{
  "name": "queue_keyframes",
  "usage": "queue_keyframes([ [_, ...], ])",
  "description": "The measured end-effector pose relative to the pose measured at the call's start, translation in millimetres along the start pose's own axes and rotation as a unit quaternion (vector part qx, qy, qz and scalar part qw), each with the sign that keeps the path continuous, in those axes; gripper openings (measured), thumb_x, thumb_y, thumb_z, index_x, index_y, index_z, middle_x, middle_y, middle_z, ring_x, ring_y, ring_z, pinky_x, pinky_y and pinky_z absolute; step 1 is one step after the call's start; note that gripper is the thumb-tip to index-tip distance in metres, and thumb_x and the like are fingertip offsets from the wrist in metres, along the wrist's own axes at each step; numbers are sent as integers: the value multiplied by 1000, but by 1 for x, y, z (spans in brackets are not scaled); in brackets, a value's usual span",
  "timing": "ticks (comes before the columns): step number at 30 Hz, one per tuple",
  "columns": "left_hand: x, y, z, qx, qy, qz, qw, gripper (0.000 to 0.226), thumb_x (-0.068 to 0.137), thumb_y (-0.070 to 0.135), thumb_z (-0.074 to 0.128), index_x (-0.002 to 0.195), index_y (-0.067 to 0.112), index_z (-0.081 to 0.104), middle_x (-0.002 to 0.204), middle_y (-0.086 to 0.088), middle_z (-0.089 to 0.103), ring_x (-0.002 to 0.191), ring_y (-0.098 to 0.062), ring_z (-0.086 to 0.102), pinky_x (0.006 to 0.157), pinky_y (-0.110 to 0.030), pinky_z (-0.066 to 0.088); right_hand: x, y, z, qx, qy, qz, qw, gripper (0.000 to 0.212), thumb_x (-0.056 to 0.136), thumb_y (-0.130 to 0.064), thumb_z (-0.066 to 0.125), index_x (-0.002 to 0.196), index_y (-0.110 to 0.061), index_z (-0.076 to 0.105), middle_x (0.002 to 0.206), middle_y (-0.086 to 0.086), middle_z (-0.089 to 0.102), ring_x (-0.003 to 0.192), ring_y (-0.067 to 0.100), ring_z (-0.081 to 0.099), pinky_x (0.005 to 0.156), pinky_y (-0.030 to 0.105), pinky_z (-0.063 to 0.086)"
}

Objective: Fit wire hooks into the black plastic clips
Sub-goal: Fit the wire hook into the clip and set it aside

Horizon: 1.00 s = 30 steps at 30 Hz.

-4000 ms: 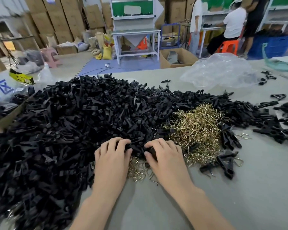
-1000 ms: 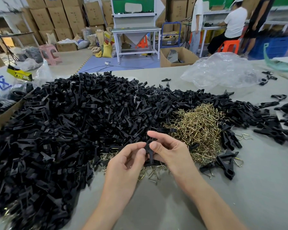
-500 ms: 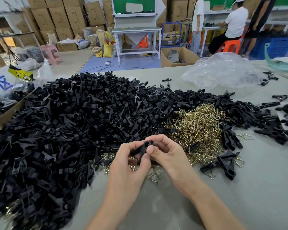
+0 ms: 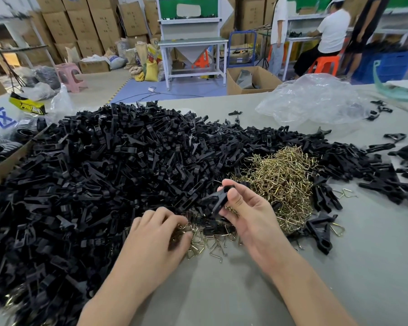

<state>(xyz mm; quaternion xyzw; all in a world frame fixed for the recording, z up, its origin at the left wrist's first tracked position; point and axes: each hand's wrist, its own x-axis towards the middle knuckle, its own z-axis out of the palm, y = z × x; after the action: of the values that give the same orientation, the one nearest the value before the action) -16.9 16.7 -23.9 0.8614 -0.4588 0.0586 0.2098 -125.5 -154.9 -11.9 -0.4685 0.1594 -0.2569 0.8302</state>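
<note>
Grip: right hand [image 4: 247, 222] pinches one black clip [image 4: 216, 200] between thumb and fingers, held up just above the worktop [image 4: 339, 267]. Left hand [image 4: 156, 234] has fingers curled down into the loose wire hooks [image 4: 212, 243] at the near edge of the piles. Can't tell whether its grip has a hook yet.

Change: half a second ago both hands were on the clip. Now the left has let go and dropped to the hooks. Reads as clip picked and turned, hook fetch under way, fitting not started for this piece.

The clip pile [image 4: 104, 180] covers the left and centre of the worktop. The main hook heap [image 4: 280, 175] sits right of centre, touching it. A few clips with wire already in them [image 4: 320, 229] lie near right.

Containers:
- Cardboard box [image 4: 0, 170] at the left edge, contents dark and unclear.
- Clear plastic bag [image 4: 316, 102] far right, crumpled, a few dark pieces showing through.
- Open carton [image 4: 264, 78] on the floor beyond, with grey material inside.
</note>
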Motion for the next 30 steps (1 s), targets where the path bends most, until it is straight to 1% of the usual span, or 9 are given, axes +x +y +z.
queue_keyframes([
  [3,1,-1,3,27,-20,14,999,21,89,44,67,108,35,70,100,18,57,95,-13,56,86,-33,41,0,-2,-1,14,9,9,1000,25,73,-28,75,96,-21,81,100,6,75,91,17,68,78,25,58],
  [7,3,2,3,24,-5,38,999,9,93,37,65,98,33,71,95,17,60,91,-13,59,81,-31,42,0,-2,0,17,16,15,1000,24,76,-25,73,97,-20,80,100,7,74,91,19,64,77,27,57],
  [10,2,6,4,-39,17,17,999,16,98,39,51,97,33,65,98,21,57,93,-3,53,84,-26,39,1,-2,0,33,16,16,999,24,76,-25,72,97,-19,80,99,7,74,90,18,65,77,27,57],
  [12,2,10,3,-117,45,-30,992,13,97,41,49,93,36,60,93,22,60,90,-1,54,79,-20,40,1,-2,-1,56,5,20,998,30,76,-24,71,104,-15,76,98,7,74,88,17,67,78,28,58],
  [15,2,16,2,-281,83,-127,948,11,96,37,57,86,34,62,82,15,69,70,-7,61,61,-16,45,2,-2,-3,91,-18,33,995,33,79,-23,70,109,-12,73,98,7,74,87,16,71,85,33,59],
  [19,6,25,1,-390,77,-143,906,15,96,26,60,90,36,70,77,8,71,66,-7,63,64,-15,48,3,0,-4,129,-33,53,990,23,83,-20,68,103,-14,78,102,9,74,91,19,72,90,35,60],
  [24,4,38,5,-473,-20,-133,871,29,91,36,51,105,25,74,68,6,65,65,-5,61,64,-13,47,4,2,-3,149,-42,54,987,24,87,-17,63,104,-13,80,107,14,73,96,22,73,81,29,60],
  [27,4,47,6,-542,-79,-126,827,33,89,33,52,98,10,74,78,1,71,66,-12,66,63,-21,52,2,2,-3,129,-69,46,988,25,89,-18,61,105,-14,79,112,13,73,86,20,71,80,28,59],
  [30,3,52,7,-592,-110,-122,789,30,95,31,58,85,9,76,77,-8,71,63,-17,64,58,-23,50,0,4,-3,90,-96,55,990,28,93,-22,58,113,-13,76,118,12,72,88,19,68,80,30,58],
])
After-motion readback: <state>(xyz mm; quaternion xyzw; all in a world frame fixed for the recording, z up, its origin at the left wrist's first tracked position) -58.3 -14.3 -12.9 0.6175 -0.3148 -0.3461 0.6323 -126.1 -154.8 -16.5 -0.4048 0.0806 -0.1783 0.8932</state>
